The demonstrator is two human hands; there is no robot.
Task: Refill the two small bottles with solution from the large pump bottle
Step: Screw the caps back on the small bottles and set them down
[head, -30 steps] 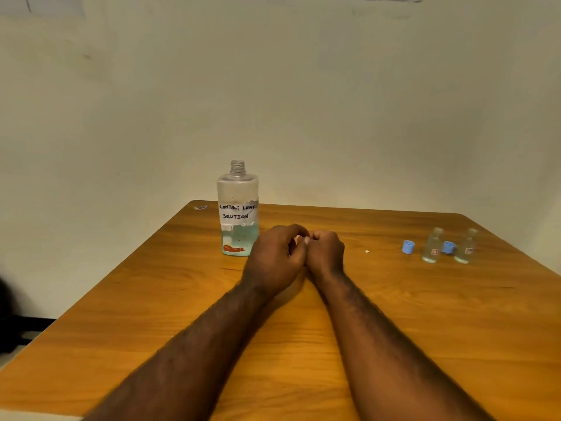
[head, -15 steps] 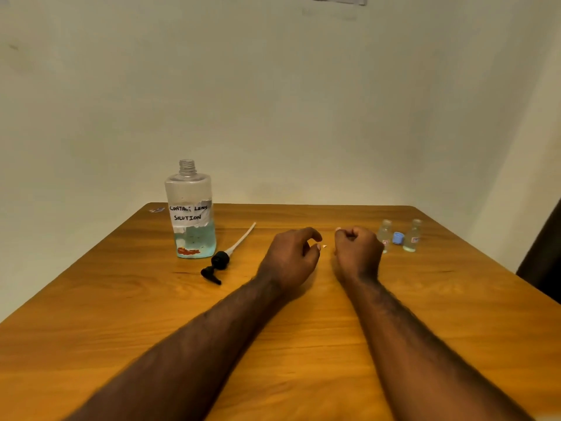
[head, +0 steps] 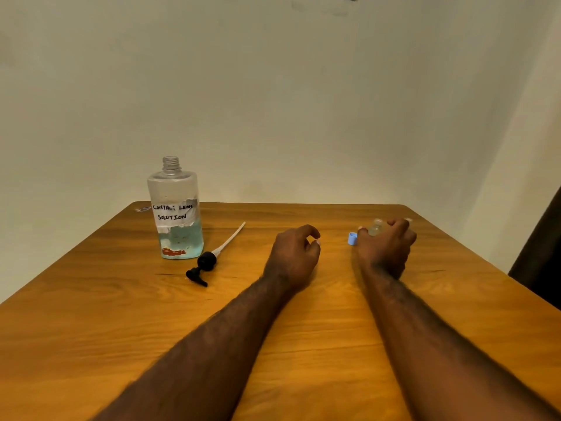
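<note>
From where I'm standing, the large clear plastic bottle (head: 176, 214) with the handwritten "contact lens solution" label is upright, neck open, with pale blue liquid only in its lower part. Its black pump head with the white dip tube (head: 206, 264) lies flat just in front of it, a bit to its right. Well off to the right of the big bottle, the right hand (head: 385, 247) has thumb and fingers curled round one small clear bottle (head: 375, 228), and a light blue screw cap (head: 352, 239) lies loose just on the big-bottle side of it. It's blurry there, so I can't say whether the little one is off the wood, and I can't make out the second one behind the fingers. The left hand (head: 296, 253) sits apart from the right hand, between it and the big bottle, fingers loosely curled with nothing in it. If it were me, I'd bring the little one close to the big bottle, hold it low and dead upright, and tip the big one slowly with the spare hand, since a wide neck into a tiny mouth slops easily. The orange-brown wood-grain worktop (head: 91, 299) looks smooth. There are plain off-white walls (head: 273, 101) behind the big bottle and something dark (head: 543, 253) far to its right, can't tell what.
</note>
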